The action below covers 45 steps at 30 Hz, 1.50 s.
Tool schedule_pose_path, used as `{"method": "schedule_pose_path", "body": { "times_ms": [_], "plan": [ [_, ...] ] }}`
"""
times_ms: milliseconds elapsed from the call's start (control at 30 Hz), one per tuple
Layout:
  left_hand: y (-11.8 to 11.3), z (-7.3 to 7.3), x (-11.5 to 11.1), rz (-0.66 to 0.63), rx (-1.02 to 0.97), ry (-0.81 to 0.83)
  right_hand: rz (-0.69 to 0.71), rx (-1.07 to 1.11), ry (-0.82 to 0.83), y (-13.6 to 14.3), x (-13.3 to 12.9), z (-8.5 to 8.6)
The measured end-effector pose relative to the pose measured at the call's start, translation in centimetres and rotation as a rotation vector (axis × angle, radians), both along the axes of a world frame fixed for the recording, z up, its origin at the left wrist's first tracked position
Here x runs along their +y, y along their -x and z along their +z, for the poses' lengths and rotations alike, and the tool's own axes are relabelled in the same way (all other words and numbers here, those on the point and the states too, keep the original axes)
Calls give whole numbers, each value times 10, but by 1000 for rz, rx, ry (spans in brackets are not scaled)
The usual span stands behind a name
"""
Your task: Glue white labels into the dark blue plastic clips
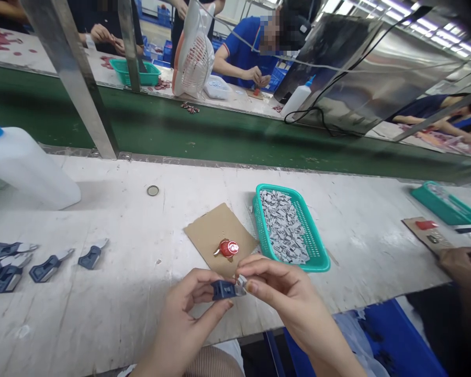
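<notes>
My left hand (186, 311) is closed on a dark blue plastic part (222, 289), pinched between thumb and fingers above the table's front edge. At the part's right end, my right hand (290, 290) pinches a small whitish-grey piece (241, 281) between thumb and index finger. The two pieces meet there, but whether they are joined I cannot tell. Just beyond my hands lies a square of brown cardboard (210, 228), with a shiny red, rounded object (228, 248) on it. To its right stands a green basket (314, 230) of small grey-white pieces (282, 225).
Several blue-and-grey parts (90, 255) lie on the left of the table, behind them a large white bottle (35, 170). A bottle cap (153, 190) sits farther back. A co-worker's hand (461, 264) is at right, near another green basket (447, 204). A metal post (73, 78) rises at the back.
</notes>
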<state>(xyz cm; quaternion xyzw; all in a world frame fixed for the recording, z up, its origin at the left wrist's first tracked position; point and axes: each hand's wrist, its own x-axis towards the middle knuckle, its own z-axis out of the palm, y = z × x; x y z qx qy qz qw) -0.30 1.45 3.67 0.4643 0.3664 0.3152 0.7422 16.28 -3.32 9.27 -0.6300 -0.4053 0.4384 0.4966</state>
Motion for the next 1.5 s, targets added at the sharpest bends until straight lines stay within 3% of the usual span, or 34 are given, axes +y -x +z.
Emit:
{"method": "schedule_pose_path", "body": {
  "times_ms": [267, 600, 700, 800, 900, 967, 1233, 1500],
  "plan": [
    [2, 12, -5, 59, -3, 12, 116, -243, -18, 9, -7, 14],
    [2, 16, -9, 81, -33, 64, 147, -256, -52, 13, -11, 20],
    [2, 15, -7, 13, -195, 204, 129, -211, -74, 10, -13, 19],
    [2, 13, -3, -147, -388, 499, 120, -253, -152, 7, -14, 20],
    [2, 13, 0, -243, -532, 760, 196, -388, -271, 5, -13, 22],
    [2, 14, 0, -272, -602, 852, 279, -462, -338, 5, -11, 25],
    [2, 14, -2, -297, -679, 954, 466, -574, -402, 6, -3, 34],
    [3, 15, -5, -252, -578, 948, 519, -620, -270, 5, -6, 35]
  ]
}}
